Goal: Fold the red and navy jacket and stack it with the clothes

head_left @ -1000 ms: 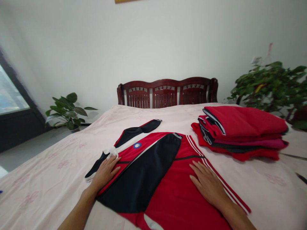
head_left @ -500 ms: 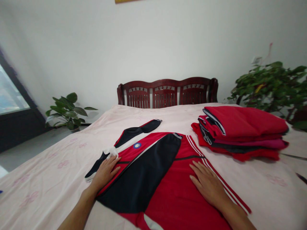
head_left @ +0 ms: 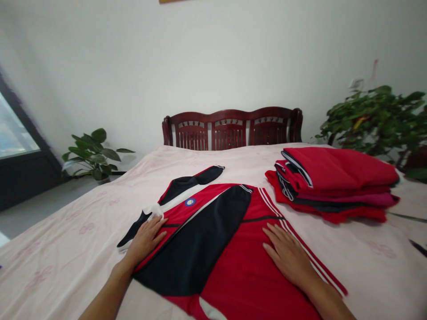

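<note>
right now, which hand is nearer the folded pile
The right hand, resting on red cloth beside the white stripes; the left hand is farther from the folded pile, across the dark panel, near the round blue badge.

The bottom edge cut off the red-and-navy jacket (head_left: 200, 240); its round badge (head_left: 190, 202) was too small to read; the right edge cropped a leafy plant (head_left: 376, 116).
</note>
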`<state>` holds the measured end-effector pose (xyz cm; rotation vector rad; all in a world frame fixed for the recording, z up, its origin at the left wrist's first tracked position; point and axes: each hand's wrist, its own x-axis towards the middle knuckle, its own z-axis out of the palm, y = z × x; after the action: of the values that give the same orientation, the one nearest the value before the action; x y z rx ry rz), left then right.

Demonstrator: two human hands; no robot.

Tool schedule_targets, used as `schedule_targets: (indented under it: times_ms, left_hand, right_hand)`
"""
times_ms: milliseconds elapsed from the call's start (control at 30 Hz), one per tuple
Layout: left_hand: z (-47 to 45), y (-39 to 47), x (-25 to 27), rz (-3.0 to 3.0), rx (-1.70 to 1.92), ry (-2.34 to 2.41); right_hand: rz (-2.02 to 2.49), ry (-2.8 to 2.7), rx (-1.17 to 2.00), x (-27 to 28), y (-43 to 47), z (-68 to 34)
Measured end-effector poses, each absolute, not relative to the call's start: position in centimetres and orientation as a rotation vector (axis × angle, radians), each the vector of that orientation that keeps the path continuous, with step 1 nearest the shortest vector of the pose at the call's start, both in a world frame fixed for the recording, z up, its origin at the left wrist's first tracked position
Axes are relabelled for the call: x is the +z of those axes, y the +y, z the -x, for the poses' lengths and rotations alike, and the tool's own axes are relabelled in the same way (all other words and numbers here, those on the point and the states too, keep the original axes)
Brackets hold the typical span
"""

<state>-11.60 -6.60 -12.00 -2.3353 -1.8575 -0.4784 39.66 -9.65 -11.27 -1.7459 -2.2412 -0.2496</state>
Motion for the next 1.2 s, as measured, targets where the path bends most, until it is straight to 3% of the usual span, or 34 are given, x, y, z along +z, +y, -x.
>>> schedule_targets:
  times_ms: [1200]
  left_hand:
    - [12.3, -6.1, -13.3, 2.323, -0.456, -1.825]
  right_hand:
    - [1.75, -2.224, -0.236, -12.3, -9.5, -39.8]
